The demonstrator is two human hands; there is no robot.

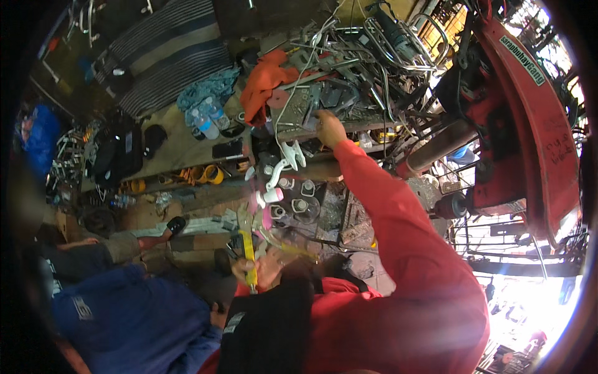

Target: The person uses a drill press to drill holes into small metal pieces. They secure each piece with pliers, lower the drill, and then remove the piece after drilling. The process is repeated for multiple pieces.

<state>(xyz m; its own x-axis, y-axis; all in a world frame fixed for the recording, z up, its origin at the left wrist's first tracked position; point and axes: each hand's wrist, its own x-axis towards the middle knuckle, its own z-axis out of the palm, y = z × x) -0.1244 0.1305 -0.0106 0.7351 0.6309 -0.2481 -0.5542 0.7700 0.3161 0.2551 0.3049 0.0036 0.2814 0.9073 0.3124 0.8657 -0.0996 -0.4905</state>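
Note:
My right arm, in a red sleeve, stretches out to the far bench. Its hand (331,129) is closed at the edge of a metal-littered bench top, the fingertips beside a small grey flat piece (309,122); what they pinch is too small to make out. Low in the middle, my left hand (266,269) is closed around a long, flat yellow tool (249,252), which stands nearly upright; blur hides its kind. Just beyond it are a white metal bracket (289,161), a white and pink cylinder (270,197) and several dark pieces with pale loops (300,206).
Another person in a navy shirt (134,321) sits close at my left. A big red machine (526,124) fills the right side. The bench carries an orange cloth (271,78), heaped metal parts (349,75), plastic bottles (205,124) and a black phone (228,148).

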